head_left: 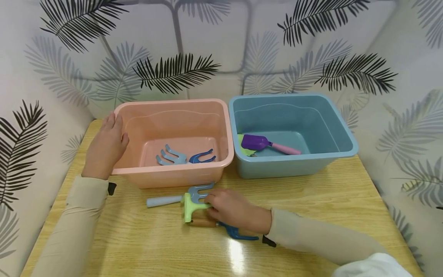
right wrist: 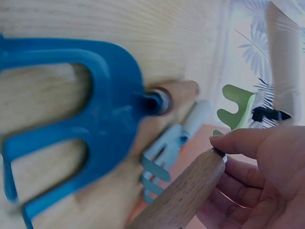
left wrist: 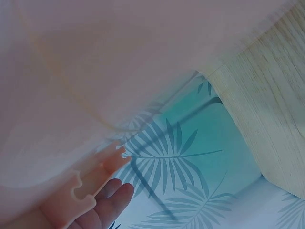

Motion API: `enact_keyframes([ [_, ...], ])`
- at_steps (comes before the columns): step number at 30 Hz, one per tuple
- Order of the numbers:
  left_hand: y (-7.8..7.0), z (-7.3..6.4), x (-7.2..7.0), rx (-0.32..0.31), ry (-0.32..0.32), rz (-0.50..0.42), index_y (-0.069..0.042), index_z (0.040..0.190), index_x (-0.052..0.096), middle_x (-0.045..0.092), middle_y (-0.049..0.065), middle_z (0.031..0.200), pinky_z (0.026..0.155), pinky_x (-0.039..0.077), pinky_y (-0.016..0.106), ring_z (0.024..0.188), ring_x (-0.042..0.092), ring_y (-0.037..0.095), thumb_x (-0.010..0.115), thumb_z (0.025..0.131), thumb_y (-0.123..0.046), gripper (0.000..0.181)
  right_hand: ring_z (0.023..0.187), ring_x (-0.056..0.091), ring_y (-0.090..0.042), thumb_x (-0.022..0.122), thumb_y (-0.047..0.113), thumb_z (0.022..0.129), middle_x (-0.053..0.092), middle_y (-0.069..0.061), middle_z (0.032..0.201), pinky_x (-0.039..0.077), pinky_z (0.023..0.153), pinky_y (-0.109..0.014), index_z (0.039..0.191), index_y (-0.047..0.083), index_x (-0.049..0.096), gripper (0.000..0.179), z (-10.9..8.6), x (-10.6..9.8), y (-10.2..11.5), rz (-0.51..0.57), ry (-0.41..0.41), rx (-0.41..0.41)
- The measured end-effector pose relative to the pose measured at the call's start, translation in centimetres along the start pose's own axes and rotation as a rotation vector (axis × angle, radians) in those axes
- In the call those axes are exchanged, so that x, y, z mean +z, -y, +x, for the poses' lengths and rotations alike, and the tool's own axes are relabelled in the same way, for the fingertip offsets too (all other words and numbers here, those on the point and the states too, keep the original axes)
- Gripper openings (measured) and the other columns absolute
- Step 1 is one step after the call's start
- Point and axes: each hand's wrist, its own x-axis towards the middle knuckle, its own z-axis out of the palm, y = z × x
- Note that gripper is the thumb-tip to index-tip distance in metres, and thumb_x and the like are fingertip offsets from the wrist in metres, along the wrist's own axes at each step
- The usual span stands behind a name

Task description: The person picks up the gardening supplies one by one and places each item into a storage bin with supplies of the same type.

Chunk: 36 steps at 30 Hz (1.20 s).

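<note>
My left hand (head_left: 105, 148) holds the left rim of the pink bin (head_left: 176, 179), thumb at the inner side; fingertips show beyond the rim in the left wrist view. Over the table, my right hand (head_left: 235, 209) pinches a small green hand rake (head_left: 188, 207) near where its head meets its wooden handle (right wrist: 190, 186). Below that hand lies a blue hand fork (head_left: 233, 232) with a wooden handle. Just behind the green rake, a light-blue hand fork (head_left: 164, 201) lies on the table, its tines near the bin's front.
Inside the pink bin lie a light-blue rake head (head_left: 174, 157) and a dark-blue fork head (head_left: 202, 157). A blue bin (head_left: 283, 168) stands to the right, holding a purple shovel (head_left: 256, 142) with a pink handle and a green piece (head_left: 241, 139). Leaf-patterned cloth (head_left: 214, 46) surrounds the wooden table.
</note>
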Motion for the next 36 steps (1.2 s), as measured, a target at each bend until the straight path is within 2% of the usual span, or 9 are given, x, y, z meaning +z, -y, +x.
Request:
enact_keyframes([
  [6,0.1,-0.1,0.1,0.008,-0.009,-0.003,0.016,0.135,0.031,0.029,0.039,0.137,0.099,0.030,0.057,0.126,0.030,0.050,0.051,0.091,-0.006,0.053,0.081,0.058,-0.006,0.067,0.023,0.084,0.063,0.005,0.094,0.049,0.063,-0.020,0.100,0.014,0.069,0.018,-0.7,-2.5,-0.1,0.077,-0.018,0.026],
  [15,0.0,0.0,-0.1,0.010,-0.011,0.001,0.016,0.135,0.032,0.030,0.039,0.137,0.099,0.031,0.058,0.126,0.030,0.051,0.051,0.091,-0.006,0.053,0.067,0.048,-0.004,0.068,0.023,0.084,0.059,0.009,0.084,0.042,0.053,-0.016,0.095,0.015,0.070,0.014,-1.7,-6.5,-0.3,0.188,-0.055,0.048],
  [19,0.0,0.0,-0.1,0.003,-0.002,0.002,0.016,0.135,0.031,0.029,0.038,0.137,0.099,0.031,0.058,0.127,0.029,0.050,0.051,0.091,-0.006,0.053,0.067,0.049,-0.002,0.069,0.024,0.084,0.059,0.010,0.084,0.044,0.057,-0.015,0.096,0.016,0.070,0.014,-2.1,-8.2,-0.5,0.231,-0.041,0.041],
  [26,0.0,0.1,-0.1,0.006,-0.004,0.010,0.016,0.135,0.032,0.030,0.038,0.136,0.097,0.033,0.058,0.126,0.030,0.050,0.051,0.090,-0.006,0.053,0.073,0.059,-0.003,0.066,0.019,0.086,0.061,0.012,0.088,0.052,0.066,-0.020,0.097,0.018,0.068,0.011,-2.4,-10.8,-1.5,0.507,0.030,0.050],
  [36,0.2,0.0,0.1,0.006,0.004,0.008,0.015,0.136,0.031,0.029,0.038,0.137,0.099,0.030,0.057,0.127,0.029,0.050,0.050,0.091,-0.007,0.053,0.082,0.062,-0.012,0.067,0.025,0.086,0.065,0.008,0.092,0.053,0.073,-0.029,0.098,0.019,0.069,0.014,-2.6,-14.1,-2.8,0.699,0.029,0.123],
])
